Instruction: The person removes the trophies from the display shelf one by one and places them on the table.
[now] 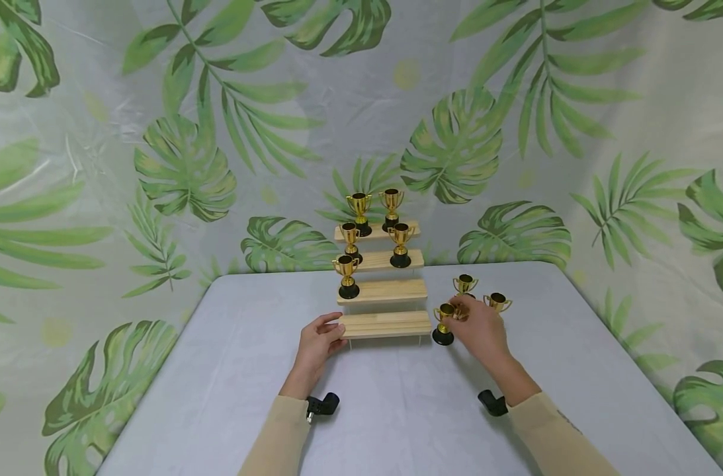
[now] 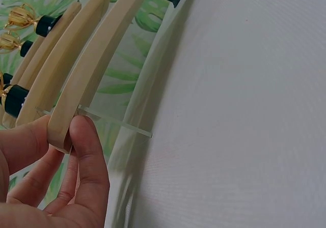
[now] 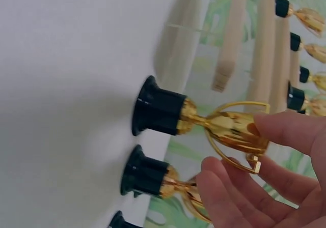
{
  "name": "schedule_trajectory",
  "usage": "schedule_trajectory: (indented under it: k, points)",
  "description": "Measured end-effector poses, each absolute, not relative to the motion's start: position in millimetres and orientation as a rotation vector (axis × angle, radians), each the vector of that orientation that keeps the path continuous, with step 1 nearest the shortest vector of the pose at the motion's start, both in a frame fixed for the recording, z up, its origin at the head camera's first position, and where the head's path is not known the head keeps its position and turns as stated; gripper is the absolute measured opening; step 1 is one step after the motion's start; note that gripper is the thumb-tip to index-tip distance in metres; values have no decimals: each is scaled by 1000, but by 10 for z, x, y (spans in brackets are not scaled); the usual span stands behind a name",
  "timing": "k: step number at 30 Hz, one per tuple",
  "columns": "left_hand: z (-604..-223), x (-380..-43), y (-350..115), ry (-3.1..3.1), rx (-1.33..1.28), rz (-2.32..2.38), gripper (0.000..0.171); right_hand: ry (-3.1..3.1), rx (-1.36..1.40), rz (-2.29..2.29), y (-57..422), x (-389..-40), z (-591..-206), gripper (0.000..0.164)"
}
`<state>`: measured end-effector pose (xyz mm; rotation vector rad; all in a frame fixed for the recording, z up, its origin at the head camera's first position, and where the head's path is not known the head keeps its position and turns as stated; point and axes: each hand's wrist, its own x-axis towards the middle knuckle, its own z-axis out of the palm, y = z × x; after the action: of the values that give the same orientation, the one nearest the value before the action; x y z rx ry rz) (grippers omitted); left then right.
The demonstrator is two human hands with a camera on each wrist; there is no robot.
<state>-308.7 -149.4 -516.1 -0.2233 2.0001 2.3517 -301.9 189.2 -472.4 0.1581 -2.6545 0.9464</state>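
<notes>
My left hand [image 1: 315,347] pinches the left end of the lowest step of a tiered wooden display stand [image 1: 385,324]. In the left wrist view, thumb and fingers lie on either side of that step's rounded end [image 2: 63,129], near a clear support. To the right of the stand, my right hand [image 1: 483,334] holds a small gold trophy cup [image 3: 234,129] with a black base, thumb on the bowl and fingers by a handle. I cannot tell whether its base touches the table. A second trophy [image 3: 147,172] stands close beside it, partly behind the fingers.
Several trophies stand on the upper three steps, including one [image 1: 348,277] at the left of the third step down. Two more, one gold cup [image 1: 465,284] and another [image 1: 497,303], are behind my right hand. A leaf-patterned cloth [image 1: 361,99] hangs behind the white table [image 1: 248,304].
</notes>
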Motion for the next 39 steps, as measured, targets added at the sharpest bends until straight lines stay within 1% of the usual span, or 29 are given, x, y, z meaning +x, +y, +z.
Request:
schedule_trajectory:
  k: [6, 10, 14, 23, 39]
  points:
    - [-4953, -2946, -1478, 2005, -209, 2339, 43, -2645, 142, 927, 1912, -3000, -4610, 39]
    - [-4900, -2895, -1467, 2006, -194, 2353, 43, -2603, 154, 930, 1910, -2968, -4540, 40]
    - [-4946, -2941, -1482, 2000, -198, 2344, 43, -2574, 162, 943, 1894, -2940, -4477, 40]
    - [-5220, -3103, -1499, 1996, -215, 2373, 43, -2532, 174, 963, 1842, -2939, -4418, 38]
    - [-5238, -3100, -1470, 2007, -226, 2418, 38, -2483, 210, 1082, 1599, -2942, -4321, 35]
